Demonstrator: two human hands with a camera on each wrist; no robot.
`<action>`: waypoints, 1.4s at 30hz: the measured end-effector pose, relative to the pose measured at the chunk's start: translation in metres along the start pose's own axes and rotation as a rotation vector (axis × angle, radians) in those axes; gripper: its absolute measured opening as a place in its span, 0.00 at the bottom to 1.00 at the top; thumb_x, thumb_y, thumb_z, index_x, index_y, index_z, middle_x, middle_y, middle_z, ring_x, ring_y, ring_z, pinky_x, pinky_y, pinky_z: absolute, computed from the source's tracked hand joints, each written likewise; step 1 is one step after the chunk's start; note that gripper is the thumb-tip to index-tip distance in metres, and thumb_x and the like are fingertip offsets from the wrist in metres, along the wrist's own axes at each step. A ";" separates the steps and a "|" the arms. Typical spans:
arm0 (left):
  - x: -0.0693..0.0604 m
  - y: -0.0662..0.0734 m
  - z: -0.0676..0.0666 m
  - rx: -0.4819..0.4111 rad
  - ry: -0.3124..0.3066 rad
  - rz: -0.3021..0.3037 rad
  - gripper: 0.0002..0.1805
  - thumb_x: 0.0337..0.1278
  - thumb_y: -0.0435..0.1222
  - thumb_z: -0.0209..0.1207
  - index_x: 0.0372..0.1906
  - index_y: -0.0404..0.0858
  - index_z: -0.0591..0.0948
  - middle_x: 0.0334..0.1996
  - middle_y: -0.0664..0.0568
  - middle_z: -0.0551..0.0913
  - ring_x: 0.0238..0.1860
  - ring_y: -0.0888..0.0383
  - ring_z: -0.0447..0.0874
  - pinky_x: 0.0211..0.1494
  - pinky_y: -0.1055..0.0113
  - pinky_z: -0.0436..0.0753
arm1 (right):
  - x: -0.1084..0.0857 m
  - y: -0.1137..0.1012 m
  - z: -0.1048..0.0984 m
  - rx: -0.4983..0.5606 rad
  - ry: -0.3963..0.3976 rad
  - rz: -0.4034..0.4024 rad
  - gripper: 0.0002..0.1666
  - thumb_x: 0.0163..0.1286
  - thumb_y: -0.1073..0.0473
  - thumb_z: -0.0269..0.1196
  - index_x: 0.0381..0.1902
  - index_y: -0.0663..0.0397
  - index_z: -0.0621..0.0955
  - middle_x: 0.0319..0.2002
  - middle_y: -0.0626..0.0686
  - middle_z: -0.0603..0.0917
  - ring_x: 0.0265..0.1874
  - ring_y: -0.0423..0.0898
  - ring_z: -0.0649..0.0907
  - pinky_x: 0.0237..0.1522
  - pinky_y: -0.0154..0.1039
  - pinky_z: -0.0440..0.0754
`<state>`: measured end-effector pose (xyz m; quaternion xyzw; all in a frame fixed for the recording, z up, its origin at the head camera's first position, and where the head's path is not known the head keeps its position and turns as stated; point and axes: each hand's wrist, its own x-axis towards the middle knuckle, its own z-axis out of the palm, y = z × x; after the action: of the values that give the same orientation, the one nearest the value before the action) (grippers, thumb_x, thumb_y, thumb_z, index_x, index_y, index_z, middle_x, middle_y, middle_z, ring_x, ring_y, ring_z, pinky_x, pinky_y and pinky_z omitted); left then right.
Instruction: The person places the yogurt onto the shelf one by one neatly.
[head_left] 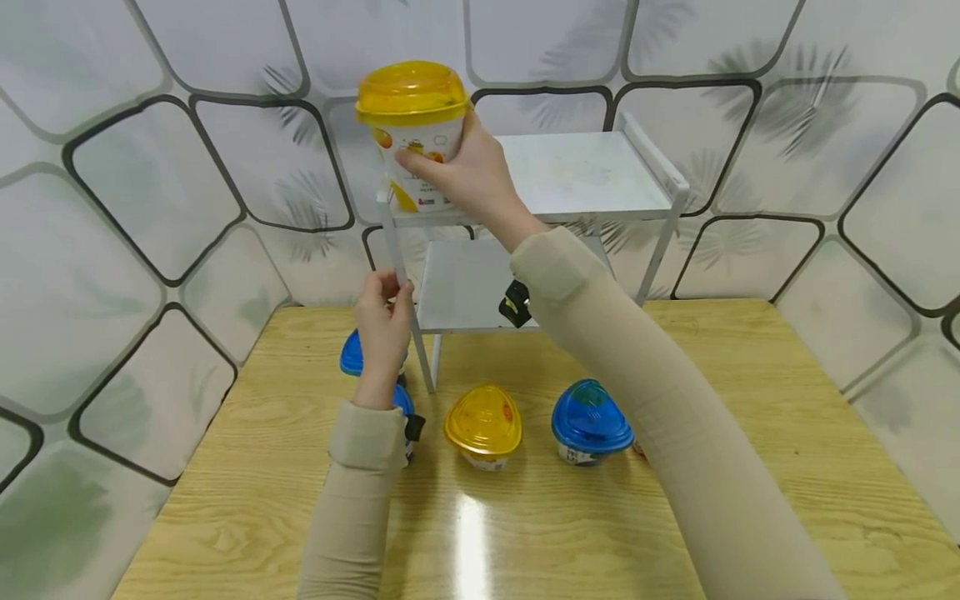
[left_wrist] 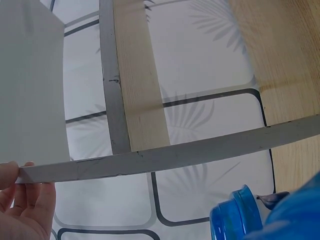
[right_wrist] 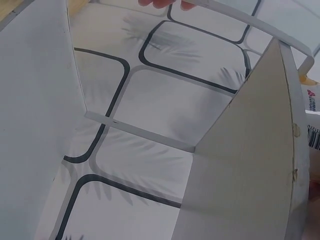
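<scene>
My right hand point(head_left: 483, 171) holds a white paper cup with a domed yellow lid point(head_left: 412, 96), thumb across its printed front. The cup is upright at the left end of the white two-tier shelf's top board point(head_left: 585, 171); whether its base touches the board I cannot tell. Only a sliver of the cup point(right_wrist: 313, 102) shows at the right edge of the right wrist view. Lower down, my left hand point(head_left: 384, 329) grips the shelf's front left post point(left_wrist: 200, 155), thumb and fingers on either side of it, plainly so in the left wrist view.
On the wooden table point(head_left: 247, 500) in front of the shelf stand a yellow-lidded cup point(head_left: 483, 421) and a blue-lidded cup point(head_left: 591, 421). Other blue lids point(head_left: 351, 354) are partly hidden by my left arm. The patterned wall point(head_left: 540, 50) rises close behind.
</scene>
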<state>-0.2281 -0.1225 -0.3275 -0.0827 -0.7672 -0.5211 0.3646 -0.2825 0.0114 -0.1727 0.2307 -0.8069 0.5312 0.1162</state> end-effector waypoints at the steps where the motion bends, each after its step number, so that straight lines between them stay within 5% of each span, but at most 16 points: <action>1: 0.000 0.000 0.000 -0.002 0.000 -0.001 0.07 0.56 0.27 0.53 0.38 0.26 0.72 0.31 0.39 0.77 0.33 0.50 0.77 0.29 0.66 0.75 | 0.000 0.000 0.000 0.001 -0.001 -0.001 0.37 0.52 0.49 0.66 0.55 0.50 0.62 0.44 0.49 0.75 0.40 0.42 0.76 0.41 0.34 0.74; 15: -0.003 -0.001 0.002 0.005 0.001 -0.014 0.08 0.56 0.27 0.53 0.39 0.26 0.73 0.32 0.39 0.77 0.34 0.50 0.77 0.29 0.73 0.72 | -0.013 0.005 -0.019 -0.071 0.033 0.034 0.48 0.54 0.44 0.63 0.66 0.52 0.53 0.58 0.50 0.66 0.55 0.40 0.66 0.52 0.32 0.66; 26: -0.003 0.006 -0.001 0.003 0.011 -0.002 0.07 0.55 0.26 0.53 0.38 0.25 0.72 0.32 0.37 0.77 0.33 0.48 0.77 0.30 0.73 0.73 | -0.039 0.008 -0.052 -0.026 0.081 0.067 0.46 0.56 0.49 0.63 0.67 0.51 0.53 0.60 0.49 0.65 0.56 0.38 0.66 0.54 0.27 0.64; 42: -0.001 -0.001 0.002 -0.004 0.015 -0.004 0.08 0.55 0.27 0.53 0.38 0.25 0.73 0.32 0.38 0.77 0.33 0.50 0.77 0.32 0.68 0.75 | -0.084 0.009 -0.064 0.068 0.056 -0.097 0.43 0.55 0.58 0.63 0.65 0.57 0.56 0.56 0.52 0.68 0.54 0.41 0.68 0.54 0.33 0.66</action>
<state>-0.2294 -0.1211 -0.3291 -0.0780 -0.7636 -0.5240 0.3691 -0.2178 0.0940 -0.1904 0.2586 -0.7726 0.5583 0.1563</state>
